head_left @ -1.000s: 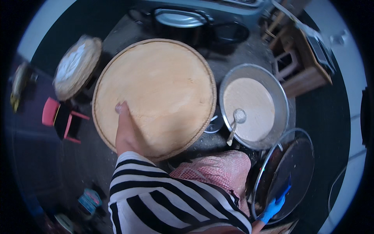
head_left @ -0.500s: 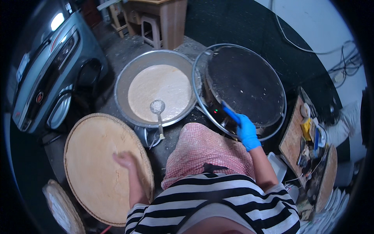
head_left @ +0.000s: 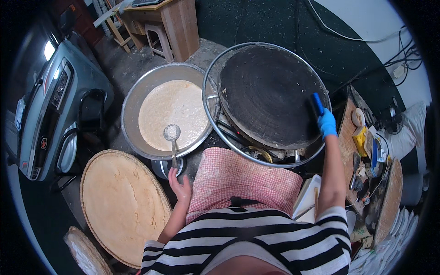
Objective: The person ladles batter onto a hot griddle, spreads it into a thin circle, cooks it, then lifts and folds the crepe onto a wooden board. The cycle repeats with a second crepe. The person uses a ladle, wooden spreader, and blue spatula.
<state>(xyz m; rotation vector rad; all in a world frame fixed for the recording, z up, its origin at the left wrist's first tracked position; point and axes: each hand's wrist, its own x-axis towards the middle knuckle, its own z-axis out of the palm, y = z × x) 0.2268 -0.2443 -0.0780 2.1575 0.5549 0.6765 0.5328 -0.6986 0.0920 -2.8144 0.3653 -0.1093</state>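
My left hand (head_left: 181,188) is open, fingers apart, just below the end of the ladle (head_left: 174,151). The ladle's scoop lies in pale batter (head_left: 162,105) inside a wide metal bowl (head_left: 130,119). My right hand (head_left: 327,123), in a blue glove, grips a blue-handled tool (head_left: 317,101) at the right side of a round black griddle (head_left: 268,91), which has a metal ring (head_left: 211,119) around it. Left of my left hand lies a large round tray (head_left: 120,206) with pale crepe-like sheets filling it.
A grey-blue vehicle front (head_left: 68,114) with a black chair frame (head_left: 91,103) stands left. A wooden desk (head_left: 183,32) and stool (head_left: 158,43) are behind. At right are a cluttered board (head_left: 350,151), cables (head_left: 401,59) and white sacks (head_left: 408,128).
The view has swung toward the griddle. My left hand has left the round tray for the ladle handle's end. My right hand has moved with the blue tool to the griddle's right side.
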